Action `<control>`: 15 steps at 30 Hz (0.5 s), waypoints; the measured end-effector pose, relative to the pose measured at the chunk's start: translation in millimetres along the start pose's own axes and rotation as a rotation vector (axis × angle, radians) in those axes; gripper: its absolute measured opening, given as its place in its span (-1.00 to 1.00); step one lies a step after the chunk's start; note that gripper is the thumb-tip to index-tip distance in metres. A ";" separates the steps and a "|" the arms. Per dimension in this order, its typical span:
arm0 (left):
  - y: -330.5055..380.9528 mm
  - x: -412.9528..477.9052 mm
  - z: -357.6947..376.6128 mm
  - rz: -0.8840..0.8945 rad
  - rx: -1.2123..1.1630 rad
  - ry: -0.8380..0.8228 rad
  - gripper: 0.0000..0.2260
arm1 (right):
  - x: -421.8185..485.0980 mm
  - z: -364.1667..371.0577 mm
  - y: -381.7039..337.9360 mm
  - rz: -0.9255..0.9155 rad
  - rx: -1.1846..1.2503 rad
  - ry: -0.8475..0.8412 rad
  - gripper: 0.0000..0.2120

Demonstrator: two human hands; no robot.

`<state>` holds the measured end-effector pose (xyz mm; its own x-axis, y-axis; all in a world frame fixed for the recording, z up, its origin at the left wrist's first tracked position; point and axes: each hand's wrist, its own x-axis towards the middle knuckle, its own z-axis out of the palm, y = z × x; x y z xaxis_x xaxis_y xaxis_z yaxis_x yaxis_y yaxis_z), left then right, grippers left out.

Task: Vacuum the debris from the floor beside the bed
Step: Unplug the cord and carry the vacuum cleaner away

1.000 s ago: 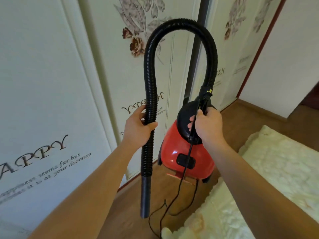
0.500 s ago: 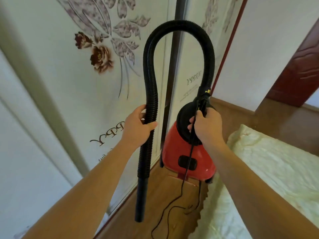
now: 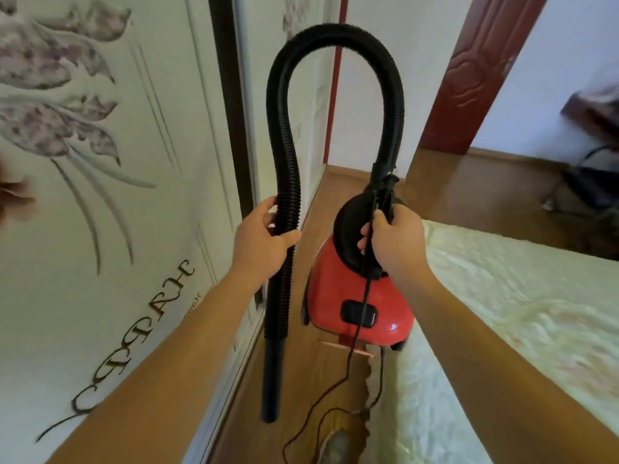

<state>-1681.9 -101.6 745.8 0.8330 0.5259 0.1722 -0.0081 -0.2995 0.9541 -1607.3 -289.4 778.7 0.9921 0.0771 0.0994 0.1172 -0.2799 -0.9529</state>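
Observation:
A red canister vacuum [image 3: 338, 296] with a black top hangs in the air over the wooden floor [image 3: 321, 380]. My right hand [image 3: 392, 242] grips its black handle together with the power cord [image 3: 351, 346], which trails down to the floor. A black ribbed hose [image 3: 284, 128] arches up from the vacuum and comes down on the left. My left hand [image 3: 264, 239] holds the hose partway down; its smooth nozzle end [image 3: 273, 380] hangs free above the floor. The bed [image 3: 502, 329] with a pale yellow cover lies to the right.
White wardrobe doors [image 3: 117, 229] with flower prints and lettering line the left side, leaving a narrow strip of floor between them and the bed. A dark red door [image 3: 469, 72] stands at the back right. Dark blurred objects [image 3: 589, 182] sit at the far right.
The view has swung right along the wardrobe, showing more of the door and bed. Both hands keep the same grip on the hose and the handle.

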 end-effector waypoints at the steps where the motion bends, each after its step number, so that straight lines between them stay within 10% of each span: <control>1: -2.1 15.3 9.7 0.003 0.000 -0.014 -0.37 | 15.8 -0.4 3.7 0.008 -0.004 0.014 -0.83; 15: 10.9 240.2 159.9 0.020 -0.044 -0.082 -0.36 | 269.3 -27.3 17.2 -0.003 -0.007 0.085 -0.84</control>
<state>-1393.5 -105.8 758.3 0.8748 0.4529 0.1720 -0.0475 -0.2733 0.9608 -1336.9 -299.5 796.9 0.9919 -0.0038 0.1269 0.1205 -0.2868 -0.9504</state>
